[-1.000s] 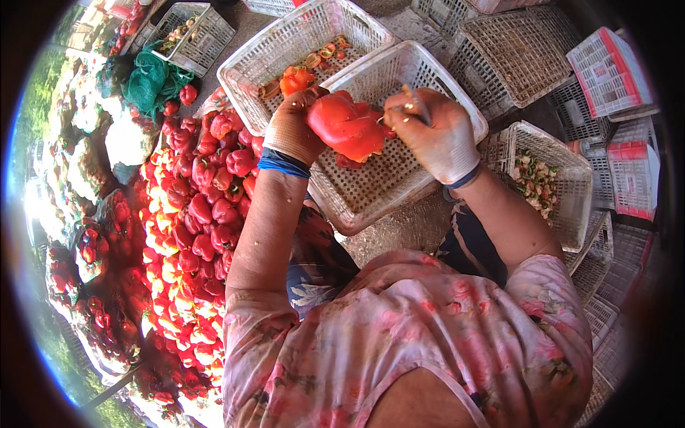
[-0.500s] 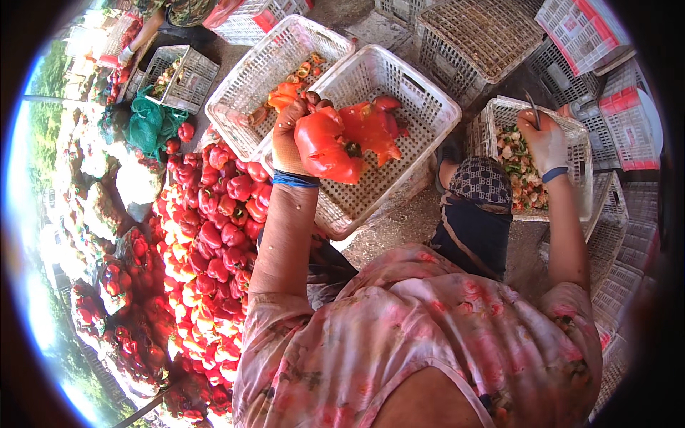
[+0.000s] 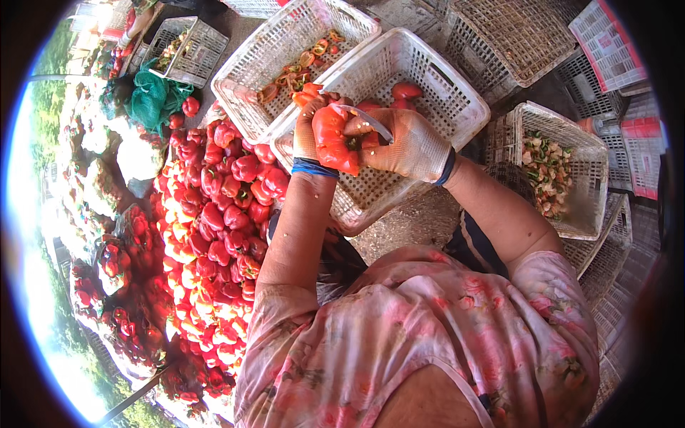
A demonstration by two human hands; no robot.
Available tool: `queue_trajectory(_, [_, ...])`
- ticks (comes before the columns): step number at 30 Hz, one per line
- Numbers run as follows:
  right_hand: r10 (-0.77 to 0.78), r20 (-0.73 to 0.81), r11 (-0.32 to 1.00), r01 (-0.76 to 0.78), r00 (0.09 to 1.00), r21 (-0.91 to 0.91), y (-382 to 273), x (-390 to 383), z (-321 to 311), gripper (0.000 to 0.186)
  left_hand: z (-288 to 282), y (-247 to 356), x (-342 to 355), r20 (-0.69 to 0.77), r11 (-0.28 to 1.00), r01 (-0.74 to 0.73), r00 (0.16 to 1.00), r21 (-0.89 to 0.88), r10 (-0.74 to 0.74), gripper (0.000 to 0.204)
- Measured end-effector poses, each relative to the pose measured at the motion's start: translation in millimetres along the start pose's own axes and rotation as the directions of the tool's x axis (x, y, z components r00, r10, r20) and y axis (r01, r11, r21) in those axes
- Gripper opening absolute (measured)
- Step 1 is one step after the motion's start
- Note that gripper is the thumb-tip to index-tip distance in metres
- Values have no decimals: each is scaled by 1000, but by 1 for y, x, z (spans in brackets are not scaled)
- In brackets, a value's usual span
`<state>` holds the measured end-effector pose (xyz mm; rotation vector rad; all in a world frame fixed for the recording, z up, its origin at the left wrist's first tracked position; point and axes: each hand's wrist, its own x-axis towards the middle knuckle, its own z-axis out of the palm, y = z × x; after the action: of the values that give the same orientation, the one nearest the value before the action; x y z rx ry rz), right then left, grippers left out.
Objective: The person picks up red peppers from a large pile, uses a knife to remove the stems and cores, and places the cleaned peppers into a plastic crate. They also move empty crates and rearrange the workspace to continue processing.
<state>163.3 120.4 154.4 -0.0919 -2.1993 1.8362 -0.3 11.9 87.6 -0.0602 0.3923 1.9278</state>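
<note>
Swung back from the scraps crate (image 3: 586, 160) right of the near crate (image 3: 371, 189), the right hand (image 3: 415, 146) grips a knife (image 3: 378, 124) at 1 red pepper (image 3: 332, 139), clasped by the left hand (image 3: 305, 134) above the near crate, so cutting apparently resumes.

floor (image 3: 410, 221): grey, speckled | left: glaring daylight (image 3: 32, 250), green foliage (image 3: 51, 110) | right: dimmer shade (image 3: 635, 250)

Right hand (image 3: 412, 146), with knife (image 3: 379, 127), returned from three o'clock to held pepper (image 3: 332, 137); red pieces (image 3: 407, 90) apparently settled in crate (image 3: 372, 189), toward one o'clock.
</note>
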Motion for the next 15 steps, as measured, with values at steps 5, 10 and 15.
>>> queue_trajectory(5, [195, 26, 981, -196, 980, 15, 31, 5, 23, 36, -36, -3, 8, -258, 986, 113, 963, 120, -79, 21])
queue_trajectory(10, [281, -147, 942, -243, 948, 229, 44, 16, 21, 35, -44, 4, 16, -12, 970, 212, 976, -117, -215, 48])
queue_trajectory(15, [267, -319, 960, -280, 909, 4, 63, 30, 12, 29, -11, -21, 12, -263, 929, 124, 964, 350, -29, 49])
